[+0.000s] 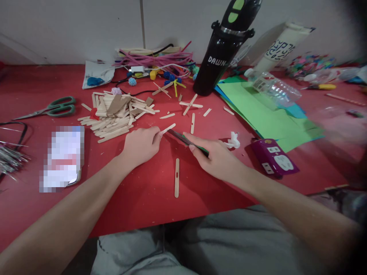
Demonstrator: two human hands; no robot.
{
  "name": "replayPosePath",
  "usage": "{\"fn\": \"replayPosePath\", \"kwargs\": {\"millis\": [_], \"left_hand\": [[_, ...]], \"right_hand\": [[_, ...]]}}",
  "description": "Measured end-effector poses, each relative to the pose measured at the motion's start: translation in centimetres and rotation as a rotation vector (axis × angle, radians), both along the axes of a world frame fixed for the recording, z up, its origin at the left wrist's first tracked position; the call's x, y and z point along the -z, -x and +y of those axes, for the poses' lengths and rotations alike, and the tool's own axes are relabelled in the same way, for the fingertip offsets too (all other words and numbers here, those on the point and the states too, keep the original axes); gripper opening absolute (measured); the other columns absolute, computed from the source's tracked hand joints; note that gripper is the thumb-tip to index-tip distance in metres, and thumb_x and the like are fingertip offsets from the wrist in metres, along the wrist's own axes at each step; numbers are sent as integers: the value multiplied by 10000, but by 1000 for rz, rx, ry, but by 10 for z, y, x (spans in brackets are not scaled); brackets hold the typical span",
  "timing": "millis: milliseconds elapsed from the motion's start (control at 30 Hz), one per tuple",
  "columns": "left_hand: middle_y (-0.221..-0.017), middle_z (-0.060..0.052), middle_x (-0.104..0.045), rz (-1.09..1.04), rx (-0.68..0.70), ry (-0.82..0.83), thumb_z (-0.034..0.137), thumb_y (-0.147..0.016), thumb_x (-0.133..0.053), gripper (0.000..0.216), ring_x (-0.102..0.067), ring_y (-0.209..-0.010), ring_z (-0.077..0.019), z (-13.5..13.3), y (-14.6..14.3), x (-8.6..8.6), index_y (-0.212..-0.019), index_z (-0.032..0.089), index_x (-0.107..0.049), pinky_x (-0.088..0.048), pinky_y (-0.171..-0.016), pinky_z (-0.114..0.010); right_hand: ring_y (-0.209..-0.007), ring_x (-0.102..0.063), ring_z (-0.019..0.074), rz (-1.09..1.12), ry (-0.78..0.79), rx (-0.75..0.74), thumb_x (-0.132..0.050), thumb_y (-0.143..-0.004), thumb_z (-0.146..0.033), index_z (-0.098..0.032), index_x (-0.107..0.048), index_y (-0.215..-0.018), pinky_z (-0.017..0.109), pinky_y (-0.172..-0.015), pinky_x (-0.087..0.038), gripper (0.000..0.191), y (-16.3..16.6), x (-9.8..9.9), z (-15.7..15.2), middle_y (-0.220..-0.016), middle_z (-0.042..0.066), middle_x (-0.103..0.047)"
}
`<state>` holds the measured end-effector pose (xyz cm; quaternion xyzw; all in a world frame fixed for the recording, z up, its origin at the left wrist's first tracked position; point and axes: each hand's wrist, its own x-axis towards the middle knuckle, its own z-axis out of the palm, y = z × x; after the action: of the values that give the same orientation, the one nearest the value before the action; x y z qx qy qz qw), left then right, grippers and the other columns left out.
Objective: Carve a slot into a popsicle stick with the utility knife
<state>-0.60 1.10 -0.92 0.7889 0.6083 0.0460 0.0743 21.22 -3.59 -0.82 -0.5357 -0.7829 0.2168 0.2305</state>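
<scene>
On the bench [134, 208], a stick pile [114, 118] lies left of centre, with scissors [60, 107] to its left and a phone [63, 158] before the scissors. Behind the pile lie cords [155, 59]; right of these stands a flask [216, 51]. Farther right, a bottle [276, 89] lies on paper [266, 118], a box [272, 158] just before it. A lone stick [177, 185] lies near the front edge.

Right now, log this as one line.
left hand: holds wooden stick; right hand: holds cutter, tip near that stick; slotted stick: on red table
</scene>
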Motion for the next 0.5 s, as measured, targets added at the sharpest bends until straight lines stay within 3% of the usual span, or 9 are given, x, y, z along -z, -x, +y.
{"fn": "replayPosePath", "kwargs": {"millis": [500], "left_hand": [[-822, -66, -709, 9, 4, -10, 395, -938, -319, 361, -639, -756, -246, 1, 0, -1, -875, 222, -630, -238, -538, -313]], "right_hand": [[-1188, -598, 261, 18, 2, 3, -464, -936, -247, -200, -526, -1385, 392, -953, -546, 455, 0, -1, -1, -1329, 56, -601]]}}
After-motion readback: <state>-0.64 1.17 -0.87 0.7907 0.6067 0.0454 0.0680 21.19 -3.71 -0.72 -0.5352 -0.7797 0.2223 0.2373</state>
